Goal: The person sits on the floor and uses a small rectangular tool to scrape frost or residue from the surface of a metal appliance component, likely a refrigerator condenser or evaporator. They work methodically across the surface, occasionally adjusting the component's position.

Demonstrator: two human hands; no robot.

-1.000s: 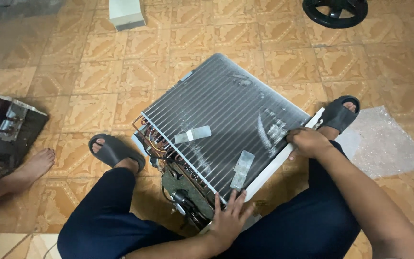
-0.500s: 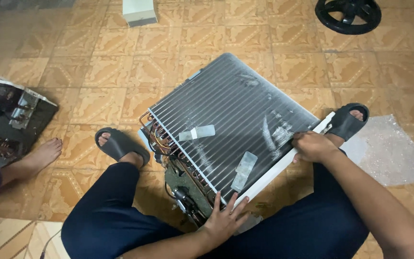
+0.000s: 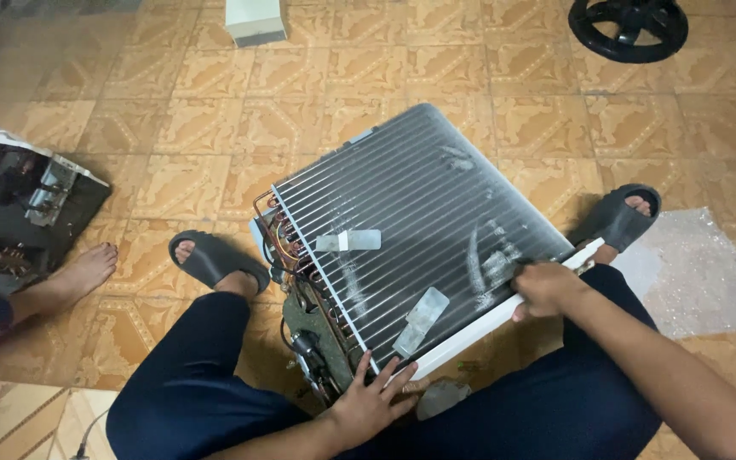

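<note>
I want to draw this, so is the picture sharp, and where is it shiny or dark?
In the head view, the finned coil is fairly sharp and its metal fins catch pale glare. The left hand and right hand look only slightly soft. The top left corner of the tiled floor is dimmer and hazy, and the black fan wheel is cut by the frame's edge.

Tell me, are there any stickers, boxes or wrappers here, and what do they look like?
Tape strip: pale grey rectangle stuck flat near the middle of the finned coil.
Second tape strip: pale grey, slanted, near the coil's white edge, just above the left hand.
Bubble wrap sheet: clear, crinkly, flat on the tiled floor beyond the right hand.
White box: small, rectangular, at the top of the floor.
No screens or signs.
</note>
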